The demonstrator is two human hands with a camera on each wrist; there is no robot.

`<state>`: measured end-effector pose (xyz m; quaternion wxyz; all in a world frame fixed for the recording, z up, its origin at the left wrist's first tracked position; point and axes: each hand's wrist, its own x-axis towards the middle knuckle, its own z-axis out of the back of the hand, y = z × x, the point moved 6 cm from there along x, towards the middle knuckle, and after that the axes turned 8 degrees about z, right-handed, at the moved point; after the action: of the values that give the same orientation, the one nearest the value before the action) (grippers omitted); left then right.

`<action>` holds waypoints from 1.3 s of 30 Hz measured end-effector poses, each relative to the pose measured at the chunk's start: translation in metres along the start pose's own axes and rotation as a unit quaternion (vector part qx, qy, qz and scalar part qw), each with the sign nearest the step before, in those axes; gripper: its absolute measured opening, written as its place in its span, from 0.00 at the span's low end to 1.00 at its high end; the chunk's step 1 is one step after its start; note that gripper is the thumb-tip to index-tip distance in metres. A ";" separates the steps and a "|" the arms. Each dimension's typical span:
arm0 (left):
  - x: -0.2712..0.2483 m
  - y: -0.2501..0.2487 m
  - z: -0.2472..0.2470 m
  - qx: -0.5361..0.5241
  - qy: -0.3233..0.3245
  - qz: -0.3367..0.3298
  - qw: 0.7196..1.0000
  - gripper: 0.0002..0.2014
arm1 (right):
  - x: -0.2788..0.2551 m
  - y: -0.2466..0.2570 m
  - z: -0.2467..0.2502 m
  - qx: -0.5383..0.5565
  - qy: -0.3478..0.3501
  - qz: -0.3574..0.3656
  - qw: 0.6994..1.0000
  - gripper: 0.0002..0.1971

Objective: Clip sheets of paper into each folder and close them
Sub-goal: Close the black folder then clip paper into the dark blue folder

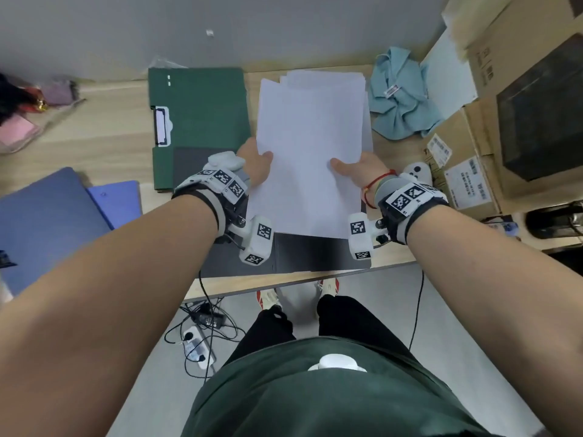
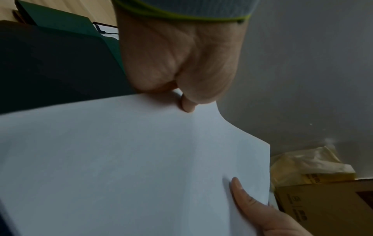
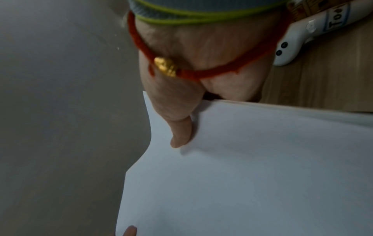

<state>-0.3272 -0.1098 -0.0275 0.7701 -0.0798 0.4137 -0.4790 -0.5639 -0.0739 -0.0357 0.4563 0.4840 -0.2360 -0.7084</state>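
Observation:
Both hands hold a batch of white paper sheets (image 1: 307,146) lifted above the desk. My left hand (image 1: 257,167) pinches the left edge of the sheets (image 2: 141,159), thumb on top. On the right edge my right hand (image 1: 356,168) pinches the same sheets (image 3: 252,167), thumb on top too. An open green folder (image 1: 202,108) with a black-and-white clip (image 1: 161,126) on its left edge lies on the desk left of the paper. A dark grey folder (image 1: 284,253) lies under my hands at the front edge. More white paper (image 1: 328,77) lies stacked behind the held sheets.
Blue folders (image 1: 63,203) lie at the left of the wooden desk (image 1: 104,130). A teal cloth (image 1: 400,99) and cardboard boxes (image 1: 473,171) crowd the right side. A white controller (image 1: 418,171) sits by my right wrist. Cables and a power strip (image 1: 198,345) lie on the floor.

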 end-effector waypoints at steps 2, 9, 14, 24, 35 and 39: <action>-0.003 0.004 -0.011 0.019 0.012 0.023 0.999 0.20 | 0.004 -0.007 -0.002 -0.021 0.014 -0.001 1.000 0.25; -0.005 0.027 -0.050 0.028 0.052 0.049 0.997 0.09 | 0.008 -0.049 0.009 -0.081 0.006 -0.060 0.995 0.32; -0.006 0.053 -0.068 0.020 0.092 0.121 0.988 0.16 | 0.011 -0.088 0.020 -0.093 0.002 -0.114 0.989 0.31; 0.000 0.045 -0.098 0.286 0.069 0.135 0.946 0.24 | 0.013 -0.130 0.021 -0.117 0.007 -0.166 0.979 0.36; 0.015 0.049 -0.116 0.254 0.059 0.152 0.953 0.15 | 0.015 -0.141 0.013 -0.124 0.010 -0.186 0.975 0.37; 0.015 0.052 -0.102 0.240 0.054 0.164 0.955 0.10 | 0.013 -0.143 0.011 -0.111 0.007 -0.194 0.975 0.37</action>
<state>-0.3623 -0.0660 -0.1288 0.8112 0.2019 0.3348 -0.4348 -0.6353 -0.0188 -0.1477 0.3628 0.4717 -0.0542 -0.8018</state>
